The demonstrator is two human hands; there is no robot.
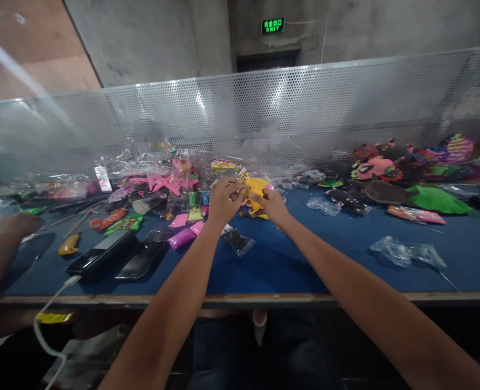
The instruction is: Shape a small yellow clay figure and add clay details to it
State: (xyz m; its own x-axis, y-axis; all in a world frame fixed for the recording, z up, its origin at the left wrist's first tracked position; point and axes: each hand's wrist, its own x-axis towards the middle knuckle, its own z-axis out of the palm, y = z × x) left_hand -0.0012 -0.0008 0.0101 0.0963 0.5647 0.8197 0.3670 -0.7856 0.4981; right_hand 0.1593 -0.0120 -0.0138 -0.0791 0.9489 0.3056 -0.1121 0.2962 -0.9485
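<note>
"Grip, first entry?"

"Right hand (273, 207): thumb and fingers closed on a yellow figure (256, 186). Left hand (225, 201): fingers curled at its left side; whether they pinch it, cannot tell."

"Figure, location?"

"Between both hands; contact with the tabletop (280, 273) beneath, not clear."

"Handling, estimated?"

"Light, probably soft and pliable, low slip. Small parts liable to dent or pull loose under a hard pinch. Best hold: broad middle, flat finger pads, slight pressure."

"Nearer the wearer, below the grip?"

"Black packet (238, 242), one, flat. Left of that, pink packets (182, 237), glossy."

"Outward, left?"

"Dark slab (142, 259), one; beyond it, a black device (102, 254) with white cable (52, 301)."

"Outward, right?"

"Crumpled clear plastic (406, 253), near the front edge; green piece (439, 199), flat, farther back."
</note>
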